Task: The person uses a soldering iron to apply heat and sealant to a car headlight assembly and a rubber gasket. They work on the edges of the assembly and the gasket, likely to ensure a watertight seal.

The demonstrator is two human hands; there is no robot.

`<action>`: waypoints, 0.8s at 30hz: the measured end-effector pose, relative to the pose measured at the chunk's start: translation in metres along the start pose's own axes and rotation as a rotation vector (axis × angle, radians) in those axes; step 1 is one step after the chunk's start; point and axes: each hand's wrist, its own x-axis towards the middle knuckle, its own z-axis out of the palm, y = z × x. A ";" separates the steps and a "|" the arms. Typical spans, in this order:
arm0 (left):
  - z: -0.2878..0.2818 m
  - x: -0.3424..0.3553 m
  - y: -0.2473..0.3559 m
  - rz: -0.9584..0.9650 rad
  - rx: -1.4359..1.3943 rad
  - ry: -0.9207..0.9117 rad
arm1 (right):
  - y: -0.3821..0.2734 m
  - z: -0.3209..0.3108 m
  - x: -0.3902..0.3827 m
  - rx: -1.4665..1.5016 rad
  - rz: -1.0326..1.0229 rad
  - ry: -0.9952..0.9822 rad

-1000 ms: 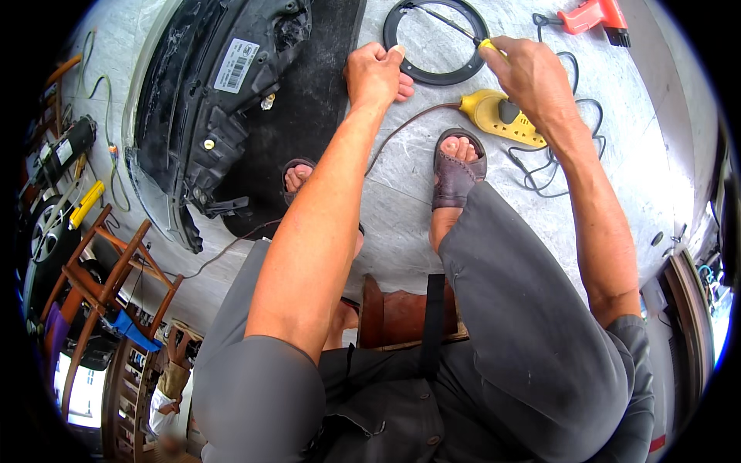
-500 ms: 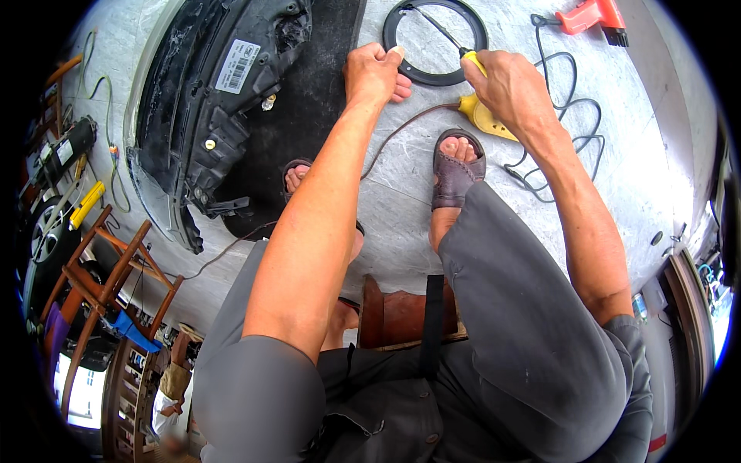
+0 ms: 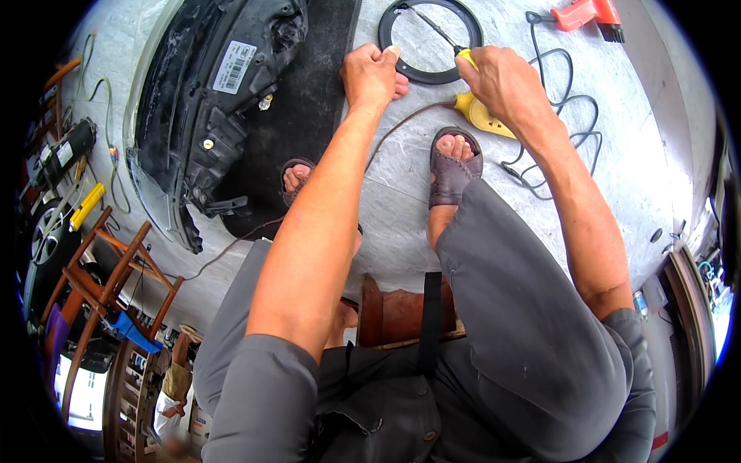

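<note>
My left hand [image 3: 372, 79] pinches the near left edge of a flat black ring [image 3: 475, 31], thumb on top and the other fingers curled below. My right hand [image 3: 500, 83] is closed round the yellow handle of a screwdriver [image 3: 466, 56]. Its dark shaft slants across the ring's opening, and the tip meets the far left part of the rim. Just under my right hand lies a yellow extension socket [image 3: 485, 117] with a brown cord. Left of my left arm, a black car headlight housing [image 3: 197, 143] with a white label rests partly on a dark mat [image 3: 309, 100].
A red pistol-shaped tool [image 3: 583, 15] lies at the far right, its black cable [image 3: 570, 85] looped across the grey floor. My sandalled feet stand below my hands. On the left are a wooden stool frame [image 3: 108, 270] and a yellow tool [image 3: 86, 207].
The whole view has shifted slightly, so things sit a little further left and up. Both hands keep their grips, and the screwdriver tip stays at the ring's far left rim.
</note>
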 end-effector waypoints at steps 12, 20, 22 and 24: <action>-0.002 0.001 0.002 -0.033 -0.003 -0.007 | 0.026 -0.006 0.013 0.029 -0.061 -0.031; -0.003 0.001 0.002 -0.031 0.004 -0.022 | 0.029 -0.008 0.016 0.029 -0.075 -0.037; -0.002 0.001 0.002 -0.028 0.009 -0.021 | 0.030 -0.008 0.016 0.026 -0.068 -0.028; -0.002 0.001 0.001 -0.024 0.013 -0.017 | 0.029 -0.008 0.016 0.030 -0.062 -0.028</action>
